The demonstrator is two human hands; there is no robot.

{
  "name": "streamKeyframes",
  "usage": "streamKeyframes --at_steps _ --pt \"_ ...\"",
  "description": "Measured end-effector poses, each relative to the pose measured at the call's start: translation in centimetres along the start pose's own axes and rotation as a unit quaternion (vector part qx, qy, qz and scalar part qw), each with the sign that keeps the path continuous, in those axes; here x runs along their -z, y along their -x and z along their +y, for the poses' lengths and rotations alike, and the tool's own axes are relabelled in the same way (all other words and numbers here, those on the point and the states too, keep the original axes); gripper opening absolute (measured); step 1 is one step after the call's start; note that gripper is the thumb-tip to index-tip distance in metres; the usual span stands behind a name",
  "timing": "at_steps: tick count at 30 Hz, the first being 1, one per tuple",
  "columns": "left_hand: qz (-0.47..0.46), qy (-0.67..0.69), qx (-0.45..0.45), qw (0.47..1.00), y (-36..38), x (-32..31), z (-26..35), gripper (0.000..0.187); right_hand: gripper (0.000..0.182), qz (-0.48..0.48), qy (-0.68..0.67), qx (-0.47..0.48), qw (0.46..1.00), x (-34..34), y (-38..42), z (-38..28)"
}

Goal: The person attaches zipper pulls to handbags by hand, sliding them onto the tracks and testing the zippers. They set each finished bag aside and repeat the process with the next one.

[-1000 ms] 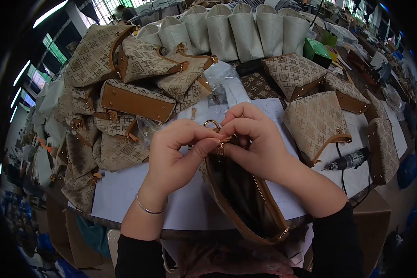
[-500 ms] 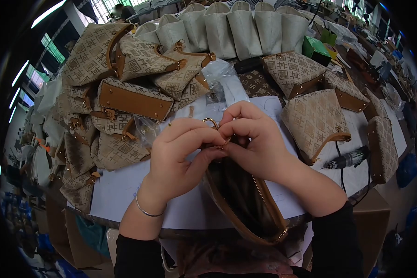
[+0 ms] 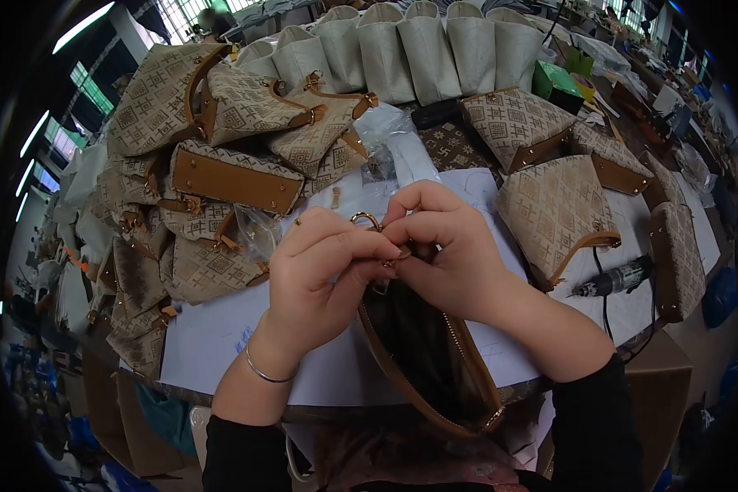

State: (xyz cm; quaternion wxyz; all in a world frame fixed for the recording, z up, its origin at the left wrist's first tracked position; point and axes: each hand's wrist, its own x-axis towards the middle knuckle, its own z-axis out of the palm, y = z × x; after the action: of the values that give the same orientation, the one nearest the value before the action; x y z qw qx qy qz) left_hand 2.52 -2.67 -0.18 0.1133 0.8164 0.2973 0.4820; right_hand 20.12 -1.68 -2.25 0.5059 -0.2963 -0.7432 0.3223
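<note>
An open brown zippered bag [image 3: 430, 361] hangs below my hands, its dark lining showing. My left hand [image 3: 324, 271] is closed, thumb and fingers pinched at the bag's upper end. Against its fingertips my right hand [image 3: 443, 246] pinches too, on a small brown and metal piece mostly hidden by the fingers. A gold ring [image 3: 366, 218] sticks up between the two hands. A silver bracelet [image 3: 264, 371] circles my left wrist.
Patterned bags with brown bases [image 3: 238, 176] are piled at the left. More patterned bags [image 3: 549, 205] and a black power tool [image 3: 615, 279] lie at the right. White pouches [image 3: 426, 53] stand along the back, beside a green box [image 3: 558, 84]. White paper [image 3: 328, 373] covers the table.
The bag has shifted slightly left, and its opening looks a little narrower. Both hands keep their pinch with small finger movements; the gold ring has moved slightly left.
</note>
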Motion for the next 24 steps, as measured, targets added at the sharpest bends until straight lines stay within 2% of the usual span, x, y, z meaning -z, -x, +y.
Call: streamKeyframes --at_steps 6,13,17,18,20,21,22,23,24 --pt "-0.027 0.03 0.025 0.999 -0.3 0.6 0.1 0.02 0.015 -0.001 0.021 0.021 1.0 0.2 0.0 -0.4" --pt "-0.043 0.064 0.043 0.996 -0.5 1.0 -0.1 0.017 0.016 -0.004 0.014 0.001 1.0 0.1 0.0 -0.4" --pt "-0.026 0.08 0.046 0.995 0.0 0.7 -0.9 0.013 0.017 0.005 0.029 -0.001 1.0 0.1 -0.2 -0.5" --pt "-0.014 0.114 0.073 0.991 0.1 0.6 -1.1 0.011 0.017 0.003 0.03 -0.001 1.0 0.1 -0.3 -1.0" --pt "0.002 0.149 0.1 0.984 0.3 0.4 -1.0 0.01 0.017 0.082 0.036 0.028 0.996 0.1 -0.4 -2.0" --pt "0.016 0.181 0.143 0.973 0.4 0.2 -0.5 0.007 0.017 0.079 0.037 0.028 0.996 0.2 -0.3 -1.8" --pt "0.03 0.212 0.185 0.959 0.4 0.2 -0.2 0.004 0.02 0.056 0.086 0.115 0.988 0.2 -0.1 -1.5" --pt "0.032 0.212 0.186 0.959 0.5 0.2 -0.5 0.004 0.023 0.032 0.133 0.201 0.97 0.3 -0.1 -1.3" --pt "0.031 0.172 0.147 0.974 0.4 0.3 -0.9 0.004 0.023 0.029 0.132 0.201 0.97 0.4 -0.1 -1.3"
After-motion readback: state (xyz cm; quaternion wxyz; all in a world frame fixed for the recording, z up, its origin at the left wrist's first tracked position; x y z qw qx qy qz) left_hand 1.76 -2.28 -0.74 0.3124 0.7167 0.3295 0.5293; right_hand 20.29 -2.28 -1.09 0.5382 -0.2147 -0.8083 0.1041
